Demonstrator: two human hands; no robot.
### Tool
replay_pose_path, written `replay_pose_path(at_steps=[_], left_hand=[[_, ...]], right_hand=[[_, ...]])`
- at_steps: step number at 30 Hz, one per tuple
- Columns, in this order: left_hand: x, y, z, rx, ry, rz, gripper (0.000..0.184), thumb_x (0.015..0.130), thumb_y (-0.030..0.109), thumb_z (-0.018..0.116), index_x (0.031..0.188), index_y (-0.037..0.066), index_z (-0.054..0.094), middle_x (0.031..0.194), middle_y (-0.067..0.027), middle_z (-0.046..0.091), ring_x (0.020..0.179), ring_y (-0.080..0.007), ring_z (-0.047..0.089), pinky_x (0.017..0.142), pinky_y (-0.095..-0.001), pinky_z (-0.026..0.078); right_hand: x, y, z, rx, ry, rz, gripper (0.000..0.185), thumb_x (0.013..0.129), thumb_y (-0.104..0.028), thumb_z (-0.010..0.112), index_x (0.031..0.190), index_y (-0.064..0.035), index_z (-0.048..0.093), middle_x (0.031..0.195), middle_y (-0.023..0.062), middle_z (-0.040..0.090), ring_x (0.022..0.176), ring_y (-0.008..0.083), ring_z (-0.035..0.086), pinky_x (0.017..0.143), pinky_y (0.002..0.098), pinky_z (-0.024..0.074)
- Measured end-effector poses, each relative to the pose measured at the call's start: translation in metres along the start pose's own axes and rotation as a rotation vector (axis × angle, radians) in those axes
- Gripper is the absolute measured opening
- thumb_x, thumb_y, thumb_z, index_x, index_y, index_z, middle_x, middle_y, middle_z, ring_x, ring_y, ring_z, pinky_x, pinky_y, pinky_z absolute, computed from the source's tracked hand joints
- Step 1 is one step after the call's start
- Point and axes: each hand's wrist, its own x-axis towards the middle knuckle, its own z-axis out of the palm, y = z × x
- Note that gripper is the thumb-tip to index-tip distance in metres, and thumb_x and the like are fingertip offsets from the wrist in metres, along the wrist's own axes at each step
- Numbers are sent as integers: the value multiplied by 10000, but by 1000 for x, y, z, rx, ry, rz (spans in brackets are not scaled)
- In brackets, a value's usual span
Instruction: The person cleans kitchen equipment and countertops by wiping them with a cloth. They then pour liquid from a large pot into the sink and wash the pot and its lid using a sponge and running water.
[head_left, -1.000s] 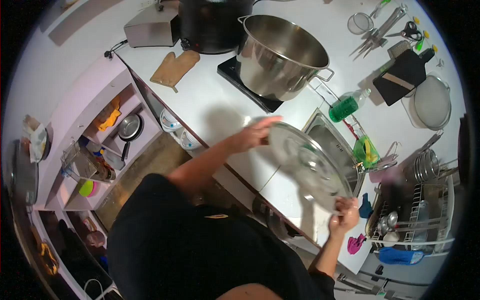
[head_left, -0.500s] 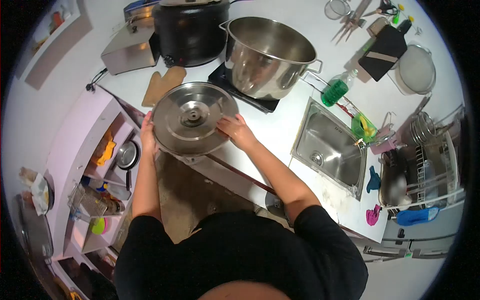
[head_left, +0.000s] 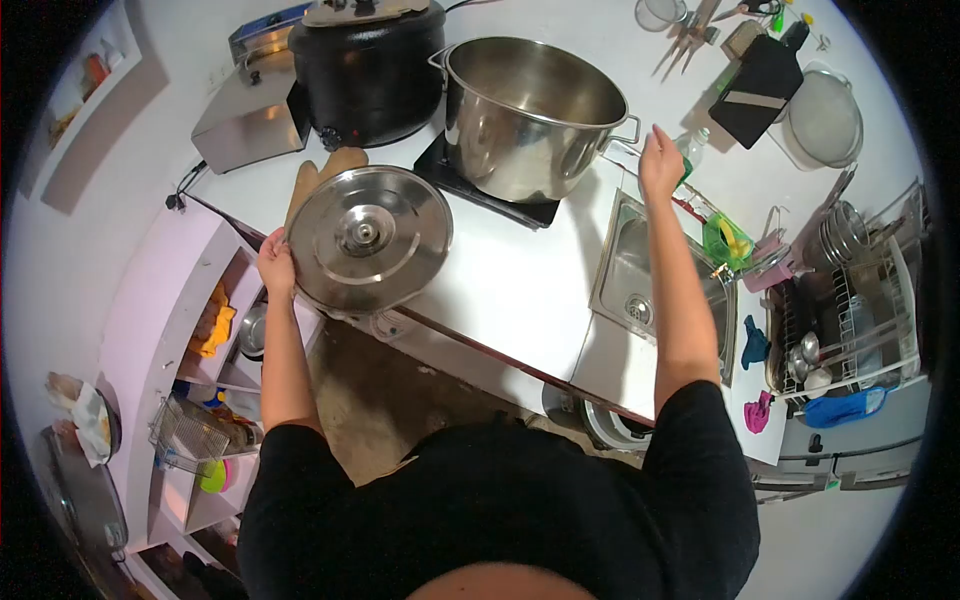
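Observation:
A round stainless steel pot lid (head_left: 405, 215) with a round fitting at its centre is tilted toward me over the counter's left edge. My left hand (head_left: 277, 264) grips the lid's left rim. My right hand (head_left: 660, 167) is raised above the counter beyond the sink, off the lid, fingers stretched upward with no object visible in them. It is nearest to the right handle of a big steel stockpot (head_left: 535, 135) and to a bottle of green liquid (head_left: 694, 148), which it partly covers. The stockpot stands uncovered on a black hot plate (head_left: 528, 212).
A black soup kettle (head_left: 365, 80), a steel box-like appliance (head_left: 245, 125) and a brown oven mitt (head_left: 345, 158) are at the back left. The sink (head_left: 622, 270) lies under my right forearm. A loaded dish rack (head_left: 850, 340) stands at right, open shelves (head_left: 165, 300) at left.
My right hand has let go of the lid's right side and moved up and right, past the stockpot. The lid, in my left hand, has shifted slightly left.

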Motion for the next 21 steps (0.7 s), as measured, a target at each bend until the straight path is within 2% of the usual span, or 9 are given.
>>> replay_pose_path(at_steps=[2, 3, 5, 13, 15, 17, 18, 20, 21], left_hand=[[3, -7, -1, 2, 53, 25, 325, 804, -35, 402, 1127, -27, 442, 924, -81, 574, 766, -105, 542, 683, -192, 418], [4, -9, -2, 4, 110, 47, 325, 803, -38, 403, 1126, -32, 439, 943, -90, 575, 797, -123, 552, 712, -202, 424], [3, -11, -6, -41, 103, 19, 328, 807, -13, 424, 1134, -33, 434, 972, -99, 564, 829, -131, 544, 737, -217, 422], [-33, -1, -10, -261, 144, -181, 404, 799, 132, 533, 1153, -28, 425, 1094, -138, 496, 967, -181, 476, 842, -294, 380], [-53, 9, -4, 458, 500, 255, 389, 778, 131, 560, 1119, -24, 459, 1078, -149, 501, 966, -205, 479, 845, -303, 380], [-83, 78, 57, 592, 655, 483, 368, 755, 136, 586, 1070, -30, 493, 1079, -161, 502, 964, -201, 482, 848, -309, 375], [-91, 107, 108, 70, 400, 431, 324, 751, 116, 588, 1038, -18, 517, 1090, -150, 506, 966, -186, 483, 838, -317, 375], [-79, 128, 198, -60, -263, 249, 415, 831, 252, 480, 1167, 10, 451, 1162, -109, 478, 1004, -181, 474, 858, -331, 358], [-68, 127, 250, -187, -512, 127, 489, 882, 369, 398, 1226, 21, 411, 1244, -86, 441, 1046, -188, 460, 884, -345, 339]], right_hand=[[22, 29, 18, 140, -345, 622, 141, 801, -113, 496, 775, 12, 557, 663, 120, 557, 616, 190, 549, 520, 311, 435], [28, 30, 25, 137, -345, 624, 141, 801, -113, 496, 775, 12, 557, 663, 120, 557, 616, 190, 549, 520, 311, 435], [40, 24, 37, 891, -372, 1293, 169, 860, -116, 404, 820, 14, 505, 597, 76, 491, 535, 160, 493, 491, 268, 421], [43, 74, -22, 997, -500, 1366, 167, 808, 4, 284, 745, -30, 436, 573, 38, 429, 449, 102, 376, 424, 229, 363], [36, 80, -55, 1022, -447, 1372, 178, 793, 13, 279, 734, -35, 440, 567, 41, 430, 438, 103, 369, 414, 220, 357], [34, 72, -93, 662, -170, 1278, 190, 772, 20, 275, 728, -40, 450, 584, 49, 446, 441, 108, 377, 389, 197, 337], [32, 70, -107, 640, -155, 1288, 190, 772, 20, 275, 728, -40, 450, 584, 49, 446, 441, 108, 377, 389, 197, 337], [29, 71, -133, 666, -171, 1270, 157, 817, -14, 309, 775, -22, 460, 582, 19, 440, 455, 113, 384, 409, 217, 352], [27, 153, -133, 670, -151, 1224, 176, 807, -11, 318, 724, -48, 469, 613, 26, 455, 474, 105, 396, 409, 203, 340]])
